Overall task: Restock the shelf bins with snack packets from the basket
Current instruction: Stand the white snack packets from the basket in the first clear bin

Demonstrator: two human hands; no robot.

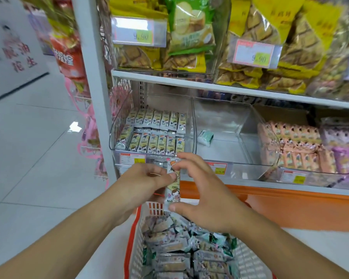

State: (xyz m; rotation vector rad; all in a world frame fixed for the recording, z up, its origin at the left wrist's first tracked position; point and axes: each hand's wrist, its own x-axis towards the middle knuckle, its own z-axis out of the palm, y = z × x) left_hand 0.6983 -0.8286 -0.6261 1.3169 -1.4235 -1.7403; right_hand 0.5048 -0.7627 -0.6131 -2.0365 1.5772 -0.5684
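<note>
A white basket (141,238) with an orange rim sits nearest, heaped with pale snack packets (181,250). Above it both hands hold one upright packet (173,184), printed with cartoon figures: the left hand (143,188) pinches its side, the right hand (206,194) spans top to bottom. Beyond, the left clear bin (117,125) holds neat packet rows; the middle bin (216,150) holds one green packet (205,137).

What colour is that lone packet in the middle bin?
Pale green and white, the lone packet in the middle bin, head view.
</note>
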